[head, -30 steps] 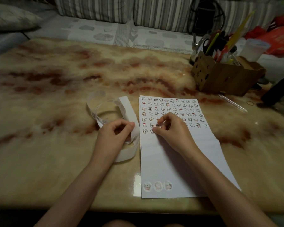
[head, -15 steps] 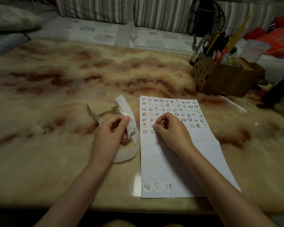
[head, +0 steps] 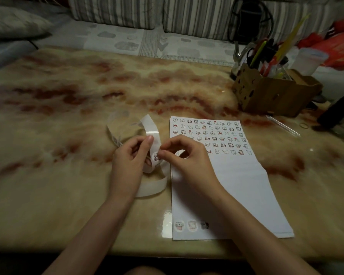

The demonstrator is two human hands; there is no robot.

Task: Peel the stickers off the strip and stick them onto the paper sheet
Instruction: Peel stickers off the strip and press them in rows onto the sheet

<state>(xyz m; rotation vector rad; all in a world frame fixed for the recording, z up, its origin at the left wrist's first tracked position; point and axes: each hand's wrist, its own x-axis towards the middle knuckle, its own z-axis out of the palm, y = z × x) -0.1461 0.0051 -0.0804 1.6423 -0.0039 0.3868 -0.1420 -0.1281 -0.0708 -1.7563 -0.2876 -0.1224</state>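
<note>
A long white sticker strip (head: 151, 126) curls in loops on the marble table, left of the paper. My left hand (head: 130, 158) holds a bend of it between thumb and fingers. My right hand (head: 184, 153) has its thumb and forefinger pinched at a small cartoon sticker (head: 156, 156) on the strip. The white paper sheet (head: 232, 187) lies flat to the right. Several rows of small stickers cover its top part, and three larger ones sit at its bottom left corner. My right hand hides part of the lowest row.
A brown cardboard box (head: 272, 94) full of pens and scissors stands at the back right. A clear pen (head: 282, 125) and a rubber band (head: 304, 125) lie near it. A dark object (head: 338, 112) sits at the right edge. A striped sofa runs behind the table.
My right hand has left the paper and moved left to the strip. My left hand has turned the strip so a sticker faces up.
</note>
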